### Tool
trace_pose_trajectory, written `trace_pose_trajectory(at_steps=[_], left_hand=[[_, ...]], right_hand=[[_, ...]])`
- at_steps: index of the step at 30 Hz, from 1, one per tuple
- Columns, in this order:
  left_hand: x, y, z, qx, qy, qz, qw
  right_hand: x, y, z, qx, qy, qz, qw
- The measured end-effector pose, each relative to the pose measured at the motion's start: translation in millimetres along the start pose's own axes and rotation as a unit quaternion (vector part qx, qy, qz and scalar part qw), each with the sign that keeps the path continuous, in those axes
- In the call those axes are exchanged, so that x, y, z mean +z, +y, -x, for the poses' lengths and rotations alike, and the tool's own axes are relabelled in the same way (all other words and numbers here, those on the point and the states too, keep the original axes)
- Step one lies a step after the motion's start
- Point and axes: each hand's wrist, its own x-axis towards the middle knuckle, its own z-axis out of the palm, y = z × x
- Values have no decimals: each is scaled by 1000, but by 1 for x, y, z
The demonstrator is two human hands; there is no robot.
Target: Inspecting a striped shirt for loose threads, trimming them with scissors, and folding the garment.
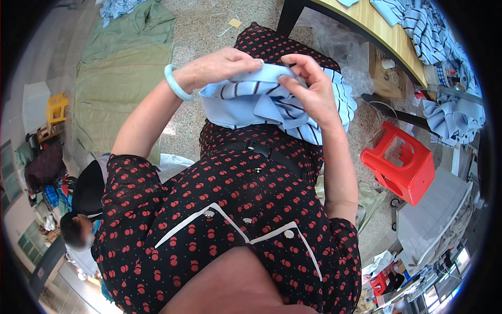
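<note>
A light blue garment with dark stripes is bunched in front of my waist, over my black dress with red spots. My left hand, with a pale green bangle on its wrist, presses down on the garment's upper left edge. My right hand pinches a fold of the same garment near its top middle. Both hands hold the cloth close together, fingers curled into the fabric.
A wooden table at the upper right carries more striped blue garments. A red plastic stool stands to my right. Green cloth covers the floor at left. Another person crouches at lower left. Clear plastic bags lie under the table.
</note>
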Motion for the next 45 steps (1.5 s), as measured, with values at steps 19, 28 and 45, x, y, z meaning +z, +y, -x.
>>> trace_pose_trajectory(at_steps=[19, 28, 45], left_hand=[[12, 12, 29, 62, 103, 241, 963], [15, 9, 27, 77, 82, 247, 962], [16, 10, 26, 72, 100, 142, 982]], right_hand=[[19, -19, -2, -151, 62, 261, 951], [27, -26, -1, -126, 76, 266, 953], [24, -11, -8, -136, 104, 196, 966]])
